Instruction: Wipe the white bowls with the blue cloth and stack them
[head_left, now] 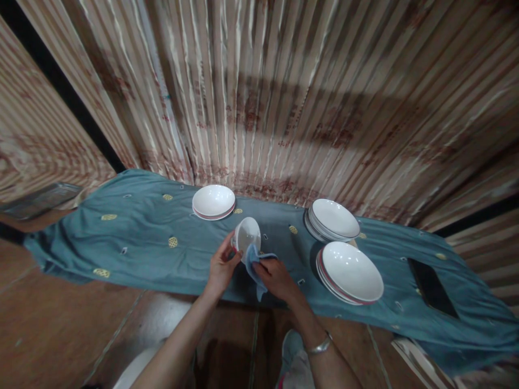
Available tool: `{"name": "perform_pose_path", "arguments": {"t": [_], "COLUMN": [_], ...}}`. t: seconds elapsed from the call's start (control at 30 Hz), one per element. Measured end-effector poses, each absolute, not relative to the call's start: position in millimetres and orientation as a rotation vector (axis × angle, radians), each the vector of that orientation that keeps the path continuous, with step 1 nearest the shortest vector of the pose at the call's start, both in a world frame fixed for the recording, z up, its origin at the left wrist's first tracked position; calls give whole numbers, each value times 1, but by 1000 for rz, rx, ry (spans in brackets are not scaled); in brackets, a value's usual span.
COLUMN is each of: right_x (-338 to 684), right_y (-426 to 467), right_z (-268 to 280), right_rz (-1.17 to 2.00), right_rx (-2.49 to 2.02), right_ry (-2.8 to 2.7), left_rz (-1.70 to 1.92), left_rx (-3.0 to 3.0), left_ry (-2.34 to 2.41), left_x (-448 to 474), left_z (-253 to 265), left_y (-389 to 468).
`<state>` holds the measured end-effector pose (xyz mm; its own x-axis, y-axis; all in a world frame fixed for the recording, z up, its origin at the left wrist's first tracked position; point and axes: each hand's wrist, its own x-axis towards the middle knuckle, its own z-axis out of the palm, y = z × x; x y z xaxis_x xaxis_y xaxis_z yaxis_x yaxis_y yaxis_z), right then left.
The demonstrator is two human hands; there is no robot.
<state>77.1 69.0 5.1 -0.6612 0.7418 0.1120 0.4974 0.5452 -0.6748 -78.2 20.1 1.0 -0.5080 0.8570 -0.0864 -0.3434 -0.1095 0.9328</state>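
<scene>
In the middle of the head view, my left hand (224, 265) grips a small white bowl (248, 233) by its left side, the bowl tilted with its inside toward me. A blue cloth (252, 261) is bunched in my right hand (274, 274), its fingers closed round it. The cloth touches the bowl's lower right rim, and one end hangs down below the hand. Both hands are above the front part of a table covered with a teal cloth (146, 254). My left thumb lies over the bowl's near edge.
Behind the bowl, a short stack of white dishes (213, 200) stands on the table. To the right are two taller stacks, a far one (334, 219) and a near one (352, 273). A black phone (432, 287) lies at far right. A pleated curtain (259, 108) hangs behind the table.
</scene>
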Motion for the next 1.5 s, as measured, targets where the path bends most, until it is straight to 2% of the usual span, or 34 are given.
{"name": "perform_pose_path", "arguments": {"t": [0.13,0.27,0.37,0.57,0.73,0.87,1.0,1.1,1.3,1.5], "right_x": [83,74,64,63,68,71,75,75,72,68], "right_y": [82,86,86,85,83,89,94,93,86,88], "right_z": [-1,-7,-4,12,15,11,11,13,13,7], "right_rz": [1091,1528,1733,1894,1849,1909,1917,1966,2115,2069], "right_rx": [-1103,-994,-889,-776,-758,-797,-790,-749,-720,-824], "right_ry": [-1998,-1384,-1078,-875,-816,-637,-576,-619,-699,-731], "left_rz": [1768,1735,1659,1398,1302,1439,1710,1606,1548,1538], "left_rx": [766,861,1053,1764,1980,1721,735,257,-117,-80], "left_ry": [1359,1391,1439,1576,1575,1589,1461,1190,916,896], "left_x": [-75,-69,-65,-59,-58,-62,-72,-80,-86,-82], "left_z": [2,5,5,-6,-9,-4,-4,-1,24,34], "left_y": [21,20,18,12,8,10,16,21,18,12]}}
